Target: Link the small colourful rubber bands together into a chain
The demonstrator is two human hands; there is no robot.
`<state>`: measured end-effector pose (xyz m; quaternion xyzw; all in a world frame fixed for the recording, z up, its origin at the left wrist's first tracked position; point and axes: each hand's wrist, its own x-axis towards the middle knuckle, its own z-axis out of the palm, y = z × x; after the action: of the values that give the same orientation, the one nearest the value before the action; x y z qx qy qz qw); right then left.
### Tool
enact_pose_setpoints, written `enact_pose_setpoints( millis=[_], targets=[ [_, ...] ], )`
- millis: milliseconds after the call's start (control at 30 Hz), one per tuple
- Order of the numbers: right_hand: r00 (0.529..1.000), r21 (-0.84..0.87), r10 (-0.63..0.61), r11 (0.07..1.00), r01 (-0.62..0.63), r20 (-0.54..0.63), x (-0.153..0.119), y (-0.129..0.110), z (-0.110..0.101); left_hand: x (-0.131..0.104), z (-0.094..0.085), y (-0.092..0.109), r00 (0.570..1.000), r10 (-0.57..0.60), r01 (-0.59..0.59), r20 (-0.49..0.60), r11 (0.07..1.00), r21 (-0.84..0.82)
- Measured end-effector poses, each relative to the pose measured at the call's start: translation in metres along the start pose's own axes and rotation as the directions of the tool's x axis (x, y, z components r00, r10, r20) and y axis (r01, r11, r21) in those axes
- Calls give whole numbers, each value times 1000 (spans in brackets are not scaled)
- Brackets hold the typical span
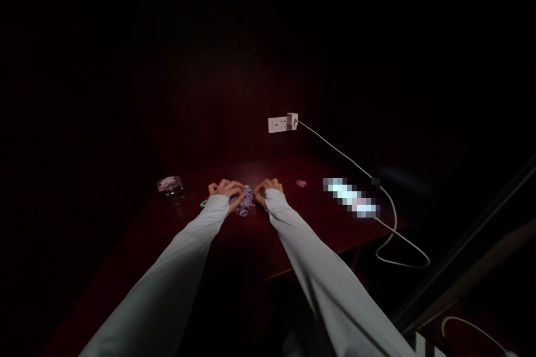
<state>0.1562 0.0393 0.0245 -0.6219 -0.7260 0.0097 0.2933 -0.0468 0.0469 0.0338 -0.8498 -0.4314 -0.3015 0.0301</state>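
A loose pile of small coloured bands (245,205), mostly purple with some green, lies on the dark red table (251,245). At the pile's left side is my left hand (226,189), its fingers apart and bent over the bands. My right hand (268,188) touches the right edge of the pile with curled fingers; its fingertips are partly hidden, so I cannot make out whether it holds a band. A small pink cluster of bands (301,183) lies apart, to the right of my right hand.
A clear round container with a patterned lid (169,183) stands at the left. On the right lies a blurred bright device (349,196) with a white cable (347,157) running to a charger (292,119) in the wall socket (277,124). The table's front edge is near my forearms.
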Motion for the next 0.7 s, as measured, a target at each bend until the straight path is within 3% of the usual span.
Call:
enact_pose_setpoints(
  millis=[100, 533, 700],
  targets=[
    [997, 41, -67, 997, 66, 43, 2, -2, 2, 0, 0, -1, 1000, -5, 5, 14, 1000, -6],
    [996, 117, -85, 990, 83, 11, 5, 1, 3, -2, 4, -6, 999, -10, 11, 44, 1000, -17],
    [992, 47, 112, 993, -110, -51, 12, 27, -17, -5, 1, -8, 999, 7, -7, 34, 1000, -8]
  ],
)
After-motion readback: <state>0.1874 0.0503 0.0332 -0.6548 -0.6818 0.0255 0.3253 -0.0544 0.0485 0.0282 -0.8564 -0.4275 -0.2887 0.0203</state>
